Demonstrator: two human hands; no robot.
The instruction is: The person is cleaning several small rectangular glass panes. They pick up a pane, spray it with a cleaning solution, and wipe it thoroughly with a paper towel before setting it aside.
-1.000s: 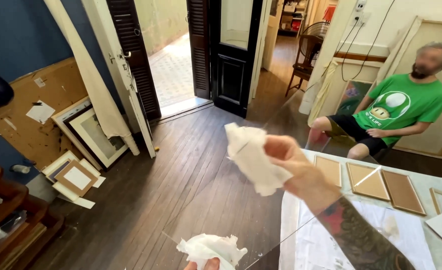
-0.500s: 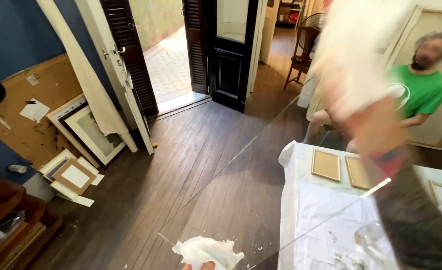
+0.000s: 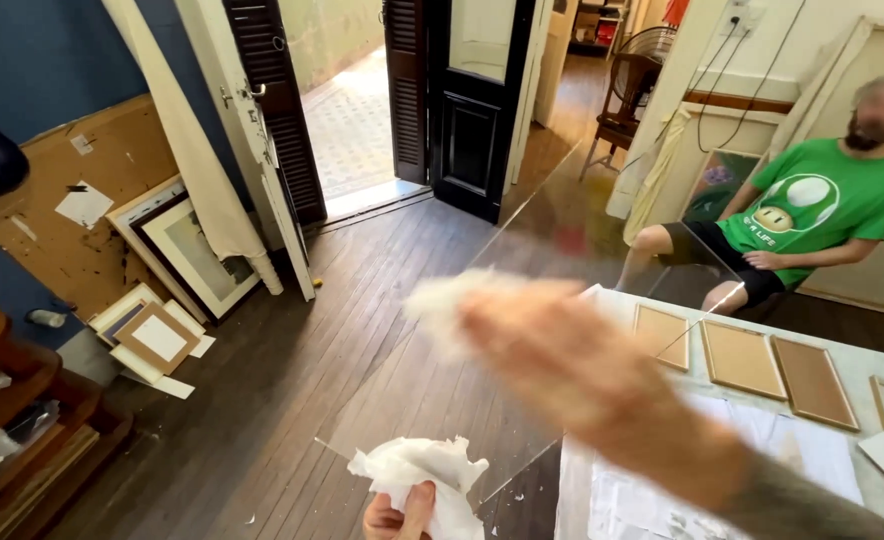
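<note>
Right hand (image 3: pixel 552 365) now lower, blurred, gripping white paper wad (image 3: pixel 442 305) on the glass sheet (image 3: pixel 522 260) — wiping on. Left hand (image 3: pixel 399 515) pinching lower wad (image 3: pixel 417 470), glass past desk (image 3: pixel 862 440) corner.

We stand in what looks like a picture-framing workshop inside an old house: framed pictures (image 3: pixel 187 250) lean against a corkboard (image 3: pixel 72 230), small frames (image 3: pixel 157 340) lie on the wooden floor (image 3: pixel 292 400), and backing boards (image 3: pixel 737 360) line the far edge of a white-covered worktable (image 3: pixel 862 460).
</note>
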